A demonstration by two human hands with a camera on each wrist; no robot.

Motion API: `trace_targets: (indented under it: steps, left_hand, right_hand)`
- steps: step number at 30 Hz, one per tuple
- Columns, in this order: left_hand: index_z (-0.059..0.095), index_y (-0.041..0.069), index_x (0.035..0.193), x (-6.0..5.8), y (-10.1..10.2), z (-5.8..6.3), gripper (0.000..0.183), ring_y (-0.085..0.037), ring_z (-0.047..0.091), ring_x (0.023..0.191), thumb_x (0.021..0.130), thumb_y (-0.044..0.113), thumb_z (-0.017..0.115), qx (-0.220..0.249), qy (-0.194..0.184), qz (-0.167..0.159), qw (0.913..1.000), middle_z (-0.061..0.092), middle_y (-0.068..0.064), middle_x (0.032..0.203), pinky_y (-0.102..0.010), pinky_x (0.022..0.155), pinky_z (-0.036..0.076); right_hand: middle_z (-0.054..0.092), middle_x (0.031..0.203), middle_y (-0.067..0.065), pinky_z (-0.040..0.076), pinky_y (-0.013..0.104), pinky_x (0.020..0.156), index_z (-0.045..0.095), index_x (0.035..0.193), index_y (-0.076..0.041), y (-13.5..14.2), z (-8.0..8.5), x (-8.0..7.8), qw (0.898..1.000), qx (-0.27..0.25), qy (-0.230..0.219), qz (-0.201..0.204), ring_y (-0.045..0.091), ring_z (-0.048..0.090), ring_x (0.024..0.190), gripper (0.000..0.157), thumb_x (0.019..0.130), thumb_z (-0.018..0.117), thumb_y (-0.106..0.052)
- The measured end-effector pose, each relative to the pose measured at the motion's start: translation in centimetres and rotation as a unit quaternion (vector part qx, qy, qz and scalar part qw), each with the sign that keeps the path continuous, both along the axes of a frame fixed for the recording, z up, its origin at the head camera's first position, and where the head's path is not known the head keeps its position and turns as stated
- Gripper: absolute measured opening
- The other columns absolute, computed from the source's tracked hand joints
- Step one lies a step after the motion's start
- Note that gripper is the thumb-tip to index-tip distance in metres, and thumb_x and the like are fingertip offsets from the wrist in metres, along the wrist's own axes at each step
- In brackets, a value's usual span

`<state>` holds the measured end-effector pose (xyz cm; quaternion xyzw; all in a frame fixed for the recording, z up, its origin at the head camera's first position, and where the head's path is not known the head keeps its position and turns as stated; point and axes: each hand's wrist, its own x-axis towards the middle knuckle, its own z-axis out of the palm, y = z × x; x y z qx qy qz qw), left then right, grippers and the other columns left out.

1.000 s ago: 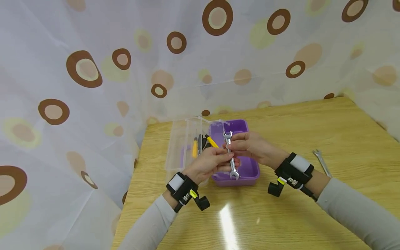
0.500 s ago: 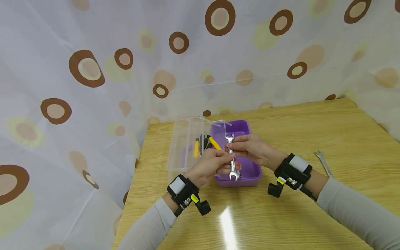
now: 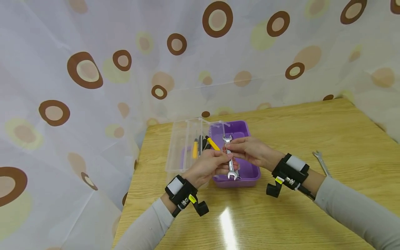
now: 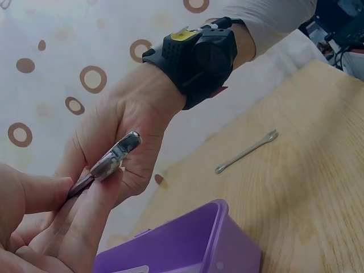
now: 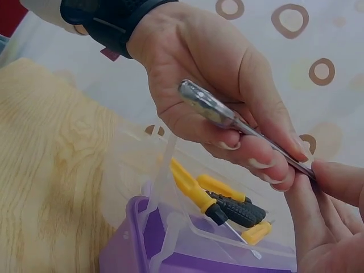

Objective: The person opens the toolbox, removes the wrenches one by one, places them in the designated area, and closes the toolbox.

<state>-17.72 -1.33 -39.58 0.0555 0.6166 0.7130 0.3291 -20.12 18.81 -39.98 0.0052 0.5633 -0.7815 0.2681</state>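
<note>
Both hands hold a silver double open-ended wrench (image 3: 231, 166) above a purple plastic box (image 3: 239, 184). My left hand (image 3: 204, 168) pinches it along the lower shaft, thumb on top and fingers underneath. Nearer the far end, my right hand (image 3: 251, 150) pinches the same shaft between thumb and fingers. In the left wrist view one end of the wrench (image 4: 111, 162) shows almost edge-on. The right wrist view shows its other end (image 5: 207, 105) in front of the right palm, with fingertips of both hands close together on the shaft.
The box's clear lid (image 3: 178, 149) stands open to the left. Behind it lie tools with yellow and black handles, among them a yellow screwdriver (image 5: 190, 185). A second wrench (image 3: 322, 163) lies on the wooden table (image 3: 281, 222), right of the box. A spotted curtain (image 3: 250, 52) hangs behind.
The wrench has tilted slightly, its far end dropping a little in the head view and its near jaw now facing the camera more. Both hands keep their hold; the box stays put.
</note>
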Motion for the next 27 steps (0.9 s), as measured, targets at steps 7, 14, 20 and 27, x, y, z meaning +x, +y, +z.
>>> trace_targets:
  steps: [7, 14, 20, 27]
  left_hand:
    - [0.074, -0.009, 0.115, 0.1, 0.1, 0.0, 0.024, -0.014, 0.078, 0.082, 0.107, 0.01, 0.06, 0.006, -0.008, 0.004, 0.9999, 0.079, -0.011, 0.092, -0.023, 0.073, 0.061]
    - [0.074, -0.01, 0.113, 0.1, 0.5, -0.2, 0.026, -0.014, 0.077, 0.082, 0.108, 0.01, 0.059, -0.001, -0.003, 0.014, 0.9999, 0.079, -0.011, 0.093, -0.024, 0.074, 0.061]
    - [0.073, -0.013, 0.115, 0.1, 1.8, -0.6, 0.027, -0.014, 0.077, 0.083, 0.107, 0.011, 0.061, 0.005, 0.009, 0.017, 0.9998, 0.078, -0.009, 0.09, -0.026, 0.076, 0.062]
    - [0.07, -0.016, 0.112, 0.1, 3.6, -0.8, 0.028, -0.01, 0.075, 0.075, 0.107, 0.01, 0.061, 0.005, 0.034, 0.019, 0.9992, 0.077, -0.006, 0.084, -0.022, 0.07, 0.061]
  right_hand:
    - [0.078, 0.097, 0.006, 0.06, 0.023, 0.084, 0.077, 0.097, -0.006, 0.1, -0.1, -0.1, 1.0, -0.002, -0.003, 0.008, 0.014, 0.077, 0.09, 0.023, 0.107, 0.057, -0.001]
    - [0.078, 0.096, 0.006, 0.06, 0.022, 0.084, 0.078, 0.096, -0.007, 0.5, -0.3, -0.3, 1.0, -0.001, -0.002, 0.009, 0.014, 0.077, 0.09, 0.026, 0.107, 0.055, -0.001]
    - [0.077, 0.097, 0.004, 0.059, 0.022, 0.085, 0.077, 0.096, -0.008, 1.5, -0.4, -0.2, 1.0, 0.0, 0.005, 0.009, 0.012, 0.076, 0.091, 0.027, 0.107, 0.054, 0.0]
    - [0.078, 0.099, 0.004, 0.059, 0.022, 0.086, 0.078, 0.097, -0.009, 3.1, -0.4, -0.2, 1.0, 0.002, 0.017, 0.019, 0.013, 0.076, 0.093, 0.028, 0.108, 0.054, -0.001]
